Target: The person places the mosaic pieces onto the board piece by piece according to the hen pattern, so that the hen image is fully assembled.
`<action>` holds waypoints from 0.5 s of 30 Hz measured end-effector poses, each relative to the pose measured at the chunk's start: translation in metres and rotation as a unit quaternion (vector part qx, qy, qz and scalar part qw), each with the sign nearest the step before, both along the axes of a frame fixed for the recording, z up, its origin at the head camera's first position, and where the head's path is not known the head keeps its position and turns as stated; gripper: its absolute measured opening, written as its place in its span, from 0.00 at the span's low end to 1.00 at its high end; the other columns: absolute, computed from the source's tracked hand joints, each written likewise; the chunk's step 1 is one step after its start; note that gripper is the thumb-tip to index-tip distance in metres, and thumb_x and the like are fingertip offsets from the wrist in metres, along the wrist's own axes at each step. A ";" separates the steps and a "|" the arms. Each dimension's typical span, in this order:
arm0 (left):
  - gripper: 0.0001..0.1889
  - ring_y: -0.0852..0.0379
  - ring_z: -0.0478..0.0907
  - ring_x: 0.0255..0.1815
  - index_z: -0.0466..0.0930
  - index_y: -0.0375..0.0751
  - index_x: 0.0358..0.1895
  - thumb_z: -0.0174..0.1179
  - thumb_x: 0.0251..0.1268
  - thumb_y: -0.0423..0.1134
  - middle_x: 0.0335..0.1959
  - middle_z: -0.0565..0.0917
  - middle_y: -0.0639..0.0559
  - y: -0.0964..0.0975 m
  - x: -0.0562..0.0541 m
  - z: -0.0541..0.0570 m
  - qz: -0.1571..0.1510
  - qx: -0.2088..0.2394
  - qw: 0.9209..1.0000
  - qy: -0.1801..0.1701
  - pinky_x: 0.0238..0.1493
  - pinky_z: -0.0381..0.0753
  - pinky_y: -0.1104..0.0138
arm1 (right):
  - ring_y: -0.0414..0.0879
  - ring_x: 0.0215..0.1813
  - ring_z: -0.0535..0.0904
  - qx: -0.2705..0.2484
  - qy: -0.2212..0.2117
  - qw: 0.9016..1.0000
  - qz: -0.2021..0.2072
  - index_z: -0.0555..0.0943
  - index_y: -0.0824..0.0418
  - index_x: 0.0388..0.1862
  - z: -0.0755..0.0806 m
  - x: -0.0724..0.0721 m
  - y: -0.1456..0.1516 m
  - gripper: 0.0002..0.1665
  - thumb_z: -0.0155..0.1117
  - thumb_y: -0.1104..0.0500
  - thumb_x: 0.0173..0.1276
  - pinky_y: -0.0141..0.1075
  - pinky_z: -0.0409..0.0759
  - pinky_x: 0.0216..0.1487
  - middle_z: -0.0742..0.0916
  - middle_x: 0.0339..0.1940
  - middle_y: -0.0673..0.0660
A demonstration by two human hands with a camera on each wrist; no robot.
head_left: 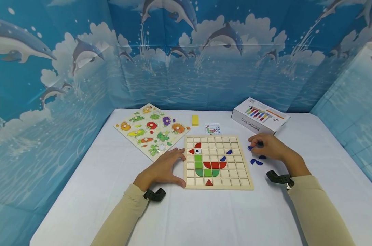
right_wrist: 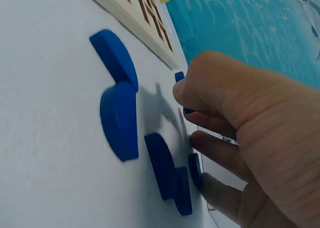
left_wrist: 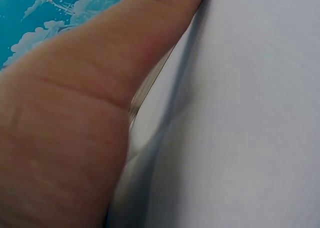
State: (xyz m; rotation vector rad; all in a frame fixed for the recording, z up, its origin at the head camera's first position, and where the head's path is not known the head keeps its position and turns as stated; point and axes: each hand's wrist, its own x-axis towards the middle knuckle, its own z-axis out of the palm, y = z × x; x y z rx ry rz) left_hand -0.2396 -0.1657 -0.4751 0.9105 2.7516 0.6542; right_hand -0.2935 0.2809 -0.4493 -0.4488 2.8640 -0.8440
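A square wooden grid board (head_left: 232, 176) lies on the table, with red, green and blue pieces laid as a bird-like figure. My left hand (head_left: 165, 168) rests at its left edge, thumb and fingers spread apart; in the left wrist view the thumb side (left_wrist: 75, 118) fills much of the frame. Right of the board, my right hand (head_left: 269, 146) pinches a blue half-round block (right_wrist: 179, 76) between thumb and index finger, partly hidden behind the thumb. Several more blue half-round blocks (right_wrist: 119, 120) lie on the table below that hand. Two blue ones (head_left: 229, 152) sit on the grid.
A picture card (head_left: 212, 128) with a bird pattern lies behind the board, near a yellow block (head_left: 195, 120). A vegetable puzzle board (head_left: 133, 123) is at the left back. The white box (head_left: 259, 116) stands behind my right hand. Dolphin-print cloth (head_left: 186, 82) walls off the table.
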 end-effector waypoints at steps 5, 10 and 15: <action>0.49 0.54 0.43 0.82 0.69 0.59 0.61 0.70 0.35 0.80 0.81 0.54 0.61 0.000 0.001 0.001 -0.002 -0.001 1.000 0.001 0.78 0.46 0.55 | 0.62 0.63 0.74 -0.014 0.016 1.000 0.019 0.80 0.57 0.38 0.004 0.004 -0.011 0.07 0.70 0.65 0.65 0.57 0.77 0.60 0.83 0.61 0.65; 0.48 0.54 0.43 0.82 0.69 0.59 0.61 0.70 0.35 0.79 0.81 0.55 0.60 0.000 0.001 0.002 -0.002 0.001 1.000 0.001 0.78 0.46 0.53 | 0.61 0.62 0.75 -0.019 0.045 0.997 0.062 0.81 0.55 0.37 0.006 0.005 -0.025 0.09 0.71 0.67 0.63 0.59 0.73 0.64 0.84 0.57 0.62; 0.48 0.55 0.42 0.82 0.69 0.60 0.62 0.69 0.35 0.80 0.81 0.54 0.61 0.000 0.001 0.002 0.001 -0.002 1.000 -0.002 0.78 0.46 0.53 | 0.55 0.57 0.76 -0.036 0.068 0.990 0.115 0.84 0.53 0.38 0.007 0.006 -0.038 0.11 0.71 0.68 0.62 0.56 0.75 0.63 0.85 0.51 0.55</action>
